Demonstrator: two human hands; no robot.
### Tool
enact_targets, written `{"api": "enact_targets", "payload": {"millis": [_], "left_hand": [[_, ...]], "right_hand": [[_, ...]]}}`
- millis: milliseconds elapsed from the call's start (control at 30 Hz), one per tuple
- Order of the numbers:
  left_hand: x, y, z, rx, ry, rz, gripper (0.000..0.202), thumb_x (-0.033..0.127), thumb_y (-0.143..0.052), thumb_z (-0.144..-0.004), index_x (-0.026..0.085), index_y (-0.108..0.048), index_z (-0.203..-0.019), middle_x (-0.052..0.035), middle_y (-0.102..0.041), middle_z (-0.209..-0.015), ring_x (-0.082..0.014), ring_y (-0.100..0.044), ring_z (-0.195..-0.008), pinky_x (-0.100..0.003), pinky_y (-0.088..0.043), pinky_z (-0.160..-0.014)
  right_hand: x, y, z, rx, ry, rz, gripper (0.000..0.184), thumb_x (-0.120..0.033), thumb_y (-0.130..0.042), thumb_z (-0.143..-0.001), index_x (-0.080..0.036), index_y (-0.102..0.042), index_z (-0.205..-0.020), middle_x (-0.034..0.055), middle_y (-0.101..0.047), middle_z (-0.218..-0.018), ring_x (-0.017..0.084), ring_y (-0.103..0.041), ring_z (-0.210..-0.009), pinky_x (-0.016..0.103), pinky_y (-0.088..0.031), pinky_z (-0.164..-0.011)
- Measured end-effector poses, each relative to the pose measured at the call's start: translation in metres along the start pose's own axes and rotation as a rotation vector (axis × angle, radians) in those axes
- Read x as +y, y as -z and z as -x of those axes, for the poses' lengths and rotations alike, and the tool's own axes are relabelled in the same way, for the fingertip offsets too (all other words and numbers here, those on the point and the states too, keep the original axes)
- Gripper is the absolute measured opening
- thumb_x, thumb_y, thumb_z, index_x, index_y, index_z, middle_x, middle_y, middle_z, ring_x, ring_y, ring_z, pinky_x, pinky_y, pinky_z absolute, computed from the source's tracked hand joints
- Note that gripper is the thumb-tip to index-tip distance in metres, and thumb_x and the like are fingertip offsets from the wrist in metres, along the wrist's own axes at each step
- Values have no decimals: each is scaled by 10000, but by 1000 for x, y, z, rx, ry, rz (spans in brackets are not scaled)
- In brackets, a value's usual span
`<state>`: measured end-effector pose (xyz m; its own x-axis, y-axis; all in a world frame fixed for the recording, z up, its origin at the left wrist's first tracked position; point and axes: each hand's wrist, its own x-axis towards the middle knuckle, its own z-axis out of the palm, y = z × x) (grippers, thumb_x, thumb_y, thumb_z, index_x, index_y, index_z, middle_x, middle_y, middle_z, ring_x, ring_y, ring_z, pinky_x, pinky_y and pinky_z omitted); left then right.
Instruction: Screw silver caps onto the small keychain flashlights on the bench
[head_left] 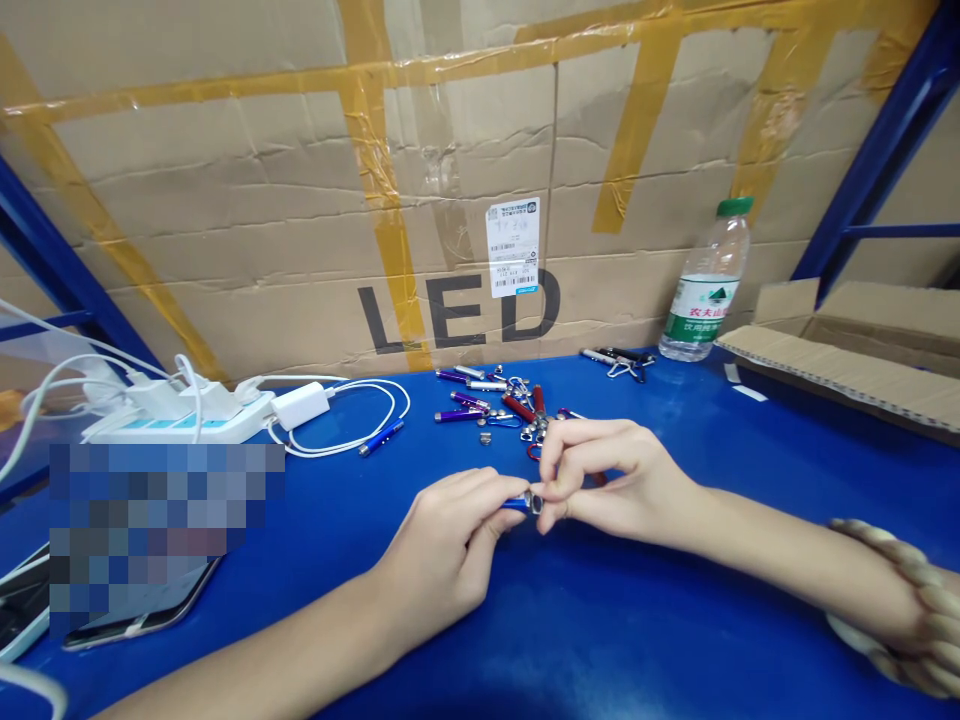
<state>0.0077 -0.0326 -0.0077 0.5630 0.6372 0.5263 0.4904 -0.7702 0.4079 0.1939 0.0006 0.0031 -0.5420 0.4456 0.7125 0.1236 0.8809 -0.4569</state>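
Note:
Between finger and thumb, my left hand [457, 535] grips a blue keychain penlight [516, 503], its silvery end pointing right. My right hand [615, 480] is closed in a pinch right at that metal end; whatever its fingertips hold is hidden. Just beyond both hands lies a loose pile of small penlights. Among them are a purple penlight [469, 400], a red penlight [517, 408] and a silver penlight [487, 385]. Small button cells [486, 438] and metal clips are scattered there too. Another blue penlight [382, 438] rests apart, by the white cable.
At left are a white power strip [217, 420] with plugs and cables, and a phone [150, 610], partly blurred out. Back right stand a water bottle [705, 285], black and silver penlights [619, 360] and an open carton [847, 370]. A large taped cardboard box [285, 230] walls the rear.

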Motion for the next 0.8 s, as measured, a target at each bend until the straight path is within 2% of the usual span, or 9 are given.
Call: {"api": "enact_targets", "payload": {"millis": [167, 467, 800], "left_hand": [[1, 0, 0, 70, -20, -66, 204, 123, -410, -838, 175, -607, -844, -13, -580, -679, -119, -504, -600, -214, -409, -591], [0, -3, 0, 190, -32, -112, 230, 121, -441, -833, 174, -629, -956, -32, -668, -783, -136, -589, -665, -246, -449, -624], [-5, -5, -1, 181, 36, -85, 226, 159, -455, -838, 187, -644, -959, -42, -675, -822, -145, -605, -694, -261, -475, -663]], "right_hand": [[-4, -4, -3, 41, -90, -27, 232, -262, -684, -681, -138, -613, -499, 17, -567, -547, 79, -516, -497, 191, -413, -463], [-4, -11, -4, 45, -438, -185, 376, -411, -713, -602, -125, -508, -469, -5, -510, -548, 63, -435, -477, 191, -342, -424], [2, -9, -3, 30, -498, -275, 360, -436, -713, -586, -128, -544, -508, -11, -521, -569, 48, -439, -440, 178, -351, -385]]}}
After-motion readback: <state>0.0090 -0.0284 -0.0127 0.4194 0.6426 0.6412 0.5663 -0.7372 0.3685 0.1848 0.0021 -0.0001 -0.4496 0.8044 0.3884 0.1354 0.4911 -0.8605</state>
